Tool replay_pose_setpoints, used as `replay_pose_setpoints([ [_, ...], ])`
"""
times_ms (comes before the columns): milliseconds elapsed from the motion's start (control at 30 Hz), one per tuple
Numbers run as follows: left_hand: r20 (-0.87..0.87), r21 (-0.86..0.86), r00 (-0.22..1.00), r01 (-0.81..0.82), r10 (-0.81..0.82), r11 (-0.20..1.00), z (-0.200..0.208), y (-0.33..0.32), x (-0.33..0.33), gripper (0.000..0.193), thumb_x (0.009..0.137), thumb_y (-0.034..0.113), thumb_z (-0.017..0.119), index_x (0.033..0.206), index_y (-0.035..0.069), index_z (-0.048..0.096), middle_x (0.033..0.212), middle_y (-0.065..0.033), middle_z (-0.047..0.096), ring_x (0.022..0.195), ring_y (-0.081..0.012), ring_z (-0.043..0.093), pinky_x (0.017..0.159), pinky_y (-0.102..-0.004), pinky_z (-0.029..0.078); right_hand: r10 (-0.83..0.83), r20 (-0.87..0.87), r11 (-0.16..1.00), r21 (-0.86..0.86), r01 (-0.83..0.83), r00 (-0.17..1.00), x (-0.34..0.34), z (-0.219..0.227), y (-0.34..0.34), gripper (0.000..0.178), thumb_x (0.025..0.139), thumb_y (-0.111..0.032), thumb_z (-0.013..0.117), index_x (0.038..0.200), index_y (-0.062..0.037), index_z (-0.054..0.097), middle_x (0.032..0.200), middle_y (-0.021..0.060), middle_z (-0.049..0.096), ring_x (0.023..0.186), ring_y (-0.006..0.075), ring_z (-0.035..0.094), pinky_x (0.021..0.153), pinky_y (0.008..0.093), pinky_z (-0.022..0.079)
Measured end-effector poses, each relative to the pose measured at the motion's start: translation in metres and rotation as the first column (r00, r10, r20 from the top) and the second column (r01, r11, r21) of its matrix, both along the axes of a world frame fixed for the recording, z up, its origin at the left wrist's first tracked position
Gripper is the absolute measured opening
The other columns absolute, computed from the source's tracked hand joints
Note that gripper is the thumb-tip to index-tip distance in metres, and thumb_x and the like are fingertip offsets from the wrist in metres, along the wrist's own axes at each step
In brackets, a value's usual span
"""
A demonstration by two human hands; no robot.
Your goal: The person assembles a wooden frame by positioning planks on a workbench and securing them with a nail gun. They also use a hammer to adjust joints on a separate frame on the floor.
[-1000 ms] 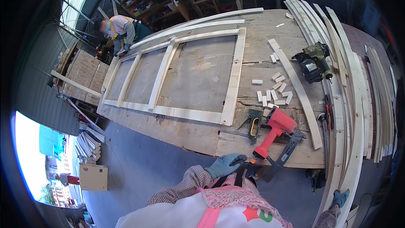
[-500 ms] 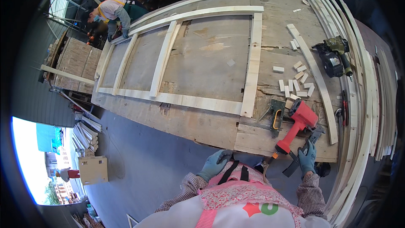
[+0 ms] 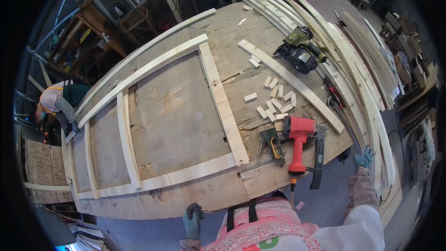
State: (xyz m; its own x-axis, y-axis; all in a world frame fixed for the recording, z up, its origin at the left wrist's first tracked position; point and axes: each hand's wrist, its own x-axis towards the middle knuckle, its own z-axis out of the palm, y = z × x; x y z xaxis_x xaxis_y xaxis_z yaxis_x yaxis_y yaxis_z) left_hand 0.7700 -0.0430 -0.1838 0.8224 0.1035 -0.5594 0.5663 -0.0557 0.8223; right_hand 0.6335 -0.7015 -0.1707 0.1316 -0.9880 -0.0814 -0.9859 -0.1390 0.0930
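Note:
Red nail gun [image 3: 297, 142] lies at the near table edge, its black magazine [image 3: 318, 158] to the right and its hose fitting hanging over the edge; neither hand touches it. My gloved right hand [image 3: 364, 158] reaches beside the near ends of long pale wood strips [image 3: 346, 81], fingers stretched out; whether it touches them I cannot tell. My gloved left hand [image 3: 192, 221] hovers at the near table edge, fingers loosely bent, nothing visible in it. Left of the nail gun is a dark green staple gun [image 3: 272, 146]. Across the table stretches a pale wooden frame [image 3: 220, 104] with several crosspieces.
Several small wood blocks [image 3: 277, 104] lie near a single strip [image 3: 292, 83]. A green and black coil nailer [image 3: 302, 50] rests against the strips, with red-handled pliers [image 3: 333, 94] nearby. At the far left, another person [image 3: 65, 100] bends over the frame's end.
My right hand has left the nail gun's magazine and moved right to the strips. The nail gun now rests on the table. The view has turned right; my left hand is farther left.

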Motion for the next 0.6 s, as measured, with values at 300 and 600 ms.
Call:
replay_pose_setpoints([
  [300,-0.082,0.062,0.994,0.078,-0.073,0.995,0.033,-0.091,-0.029,0.022,0.087,0.01,0.051,0.107,0.001,0.053,0.09,-0.0112,0.061,0.071,-0.0156,0.06,0.057,-0.0247,0.049,-0.203,-0.226,0.978,0.011,0.211,0.953,-0.103,-0.024,-0.101,0.103,0.06,-0.038,0.076,0.139,-0.0107,0.016,0.141,0.0134,0.025,0.13,0.031,0.023,0.107,0.0404,0.02],
  [600,0.083,-0.15,0.86,0.51,-0.504,0.847,0.05,-0.281,-0.003,0.03,0.09,0.017,0.05,0.115,0.002,0.049,0.103,-0.0104,0.059,0.087,-0.0168,0.059,0.07,-0.0275,0.049,0.137,0.312,0.99,0.0,-0.144,0.94,-0.17,-0.019,-0.066,0.083,0.059,-0.031,0.076,0.126,-0.0024,0.036,0.114,0.018,0.048,0.107,0.0353,0.045,0.094,0.0421,0.036],
])
